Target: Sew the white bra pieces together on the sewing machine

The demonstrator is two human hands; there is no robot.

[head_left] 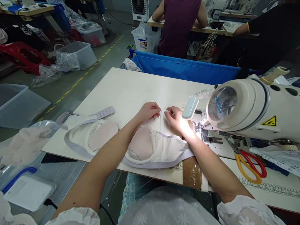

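Note:
A white bra with pale pink cup linings and a lavender-grey band lies across the work table, its right cup [142,143] between my forearms and its left cup [103,137] beyond my left arm. Just above the right cup, my left hand [150,111] pinches the top of a thin white strand [160,122] that runs down to the bra's edge. My right hand [174,118] is a little to the right, fingers loosely curled and apart, with nothing visible in them. The bra's right wing [174,150] passes under my right forearm toward the sewing machine.
A lit sewing machine [234,103] stands at right. Scissors [250,165] with red and yellow handles lie before it. A blue cloth bin [182,64] borders the table's far edge. Plastic tubs [75,53] stand on the floor at left. Other people sit at tables beyond.

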